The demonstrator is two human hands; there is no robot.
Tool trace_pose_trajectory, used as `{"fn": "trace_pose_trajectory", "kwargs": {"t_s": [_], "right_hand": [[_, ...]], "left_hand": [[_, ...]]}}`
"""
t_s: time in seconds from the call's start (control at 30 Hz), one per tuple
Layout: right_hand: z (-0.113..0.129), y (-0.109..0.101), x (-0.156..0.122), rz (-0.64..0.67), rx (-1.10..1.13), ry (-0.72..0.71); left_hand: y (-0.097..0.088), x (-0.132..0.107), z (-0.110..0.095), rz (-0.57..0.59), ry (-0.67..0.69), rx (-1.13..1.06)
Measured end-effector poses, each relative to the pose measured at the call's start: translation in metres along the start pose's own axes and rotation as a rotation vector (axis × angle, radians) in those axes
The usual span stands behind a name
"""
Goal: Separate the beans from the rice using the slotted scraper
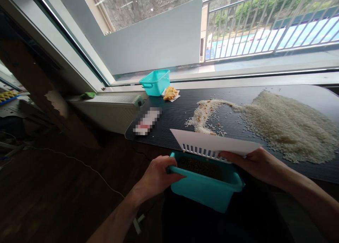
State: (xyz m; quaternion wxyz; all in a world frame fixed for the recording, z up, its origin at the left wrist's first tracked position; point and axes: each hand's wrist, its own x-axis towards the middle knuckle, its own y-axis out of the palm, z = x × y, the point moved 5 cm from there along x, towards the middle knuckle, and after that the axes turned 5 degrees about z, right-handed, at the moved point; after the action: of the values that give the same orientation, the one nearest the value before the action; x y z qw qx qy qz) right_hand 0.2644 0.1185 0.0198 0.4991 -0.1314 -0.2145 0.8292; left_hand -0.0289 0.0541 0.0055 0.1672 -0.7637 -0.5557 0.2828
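My left hand (160, 172) is closed over the left end of a teal plastic bin (202, 193), thumb on the rim. The bin is at the table's near edge, over my lap, and dark grains (200, 167) lie inside it. My right hand (255, 165) grips a white plastic panel with slots (212, 141) along its lower edge. The panel is tilted over the far rim of the bin. Just beyond it, a strip of white rice with yellowish bits (202, 114) lies on the black table (173, 121). It joins a large heap of rice (291, 126) on the right.
A second teal bin (156, 82) stands at the table's far left corner, beside a crumpled yellow cloth or wrapper (171, 93). A blurred-out flat item (147, 121) lies near the left edge. A radiator (111, 109) and a window sill border the table. A white cable (87, 162) crosses the floor.
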Motion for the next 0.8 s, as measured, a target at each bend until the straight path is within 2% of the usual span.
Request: {"fn": "trace_pose_trajectory", "kwargs": {"t_s": [0.1, 0.17, 0.3, 0.37, 0.43, 0.53, 0.67, 0.8], "right_hand": [[-0.002, -0.001, -0.018, 0.017, -0.002, 0.043], [-0.006, -0.017, -0.031, -0.107, -0.010, 0.076], [-0.022, -0.068, -0.056, -0.470, -0.094, 0.242], [-0.031, -0.085, -0.064, -0.531, -0.110, 0.326], [-0.034, -0.093, -0.067, -0.553, -0.121, 0.346], [-0.031, -0.090, -0.066, -0.545, -0.132, 0.316], [-0.019, -0.076, -0.058, -0.460, -0.077, 0.282], [-0.011, -0.070, -0.054, -0.423, -0.040, 0.239]], "left_hand": [[0.002, 0.000, 0.000, -0.003, 0.011, -0.022], [0.005, 0.001, -0.002, 0.001, 0.011, -0.034], [0.013, 0.002, -0.012, 0.034, 0.011, -0.046], [0.017, 0.003, -0.017, 0.059, 0.008, -0.044], [0.020, 0.003, -0.020, 0.079, 0.007, -0.034], [0.022, 0.004, -0.023, 0.100, 0.010, -0.024], [0.022, 0.004, -0.024, 0.105, 0.011, 0.005], [0.021, 0.005, -0.024, 0.112, 0.018, 0.025]]}}
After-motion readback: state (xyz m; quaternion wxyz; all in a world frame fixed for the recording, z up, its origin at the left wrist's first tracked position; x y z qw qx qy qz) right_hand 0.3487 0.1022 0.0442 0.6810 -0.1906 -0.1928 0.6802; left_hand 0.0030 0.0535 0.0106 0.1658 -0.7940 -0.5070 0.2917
